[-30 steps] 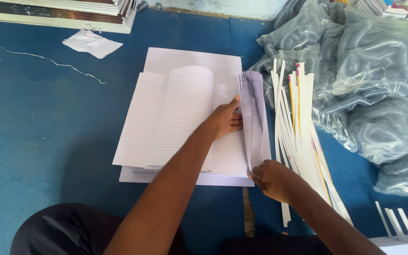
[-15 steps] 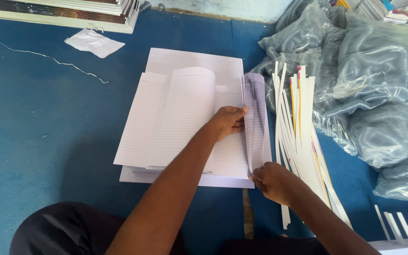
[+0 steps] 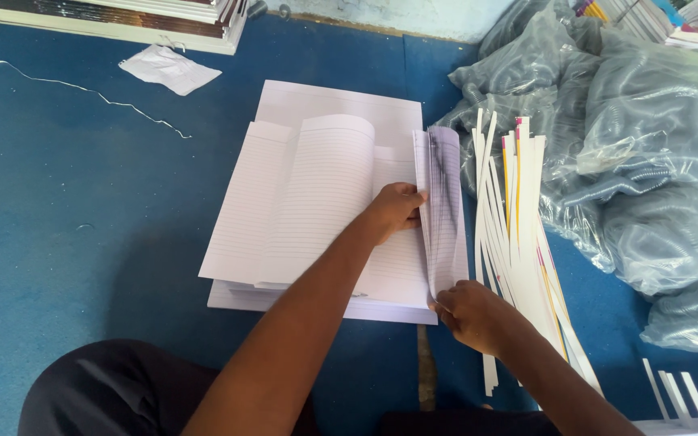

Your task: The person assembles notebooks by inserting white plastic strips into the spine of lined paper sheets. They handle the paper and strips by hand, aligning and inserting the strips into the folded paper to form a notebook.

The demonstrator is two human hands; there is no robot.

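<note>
A stack of white ruled paper sheets (image 3: 284,218) lies on the blue floor. Its right part is lifted into an upright sheaf of pages (image 3: 444,210). My left hand (image 3: 396,211) rests on the ruled sheets, with its fingers pushed against the inner side of that sheaf. My right hand (image 3: 472,313) pinches the sheaf's near bottom corner. One sheet curls up in the middle of the stack. Just right of the sheaf lies a fan of long white paper strips (image 3: 519,234) with coloured edges.
Bulging clear plastic bags (image 3: 648,153) of coiled bindings fill the right side. Stacks of books (image 3: 123,16) line the far edge, with a crumpled paper (image 3: 170,69) and a thin white string (image 3: 98,97) near them. More white strips (image 3: 676,396) lie at the bottom right.
My left hand has slid a little right, deeper against the lifted sheaf. The sheaf stands slightly more upright. My right hand stays at its bottom corner.
</note>
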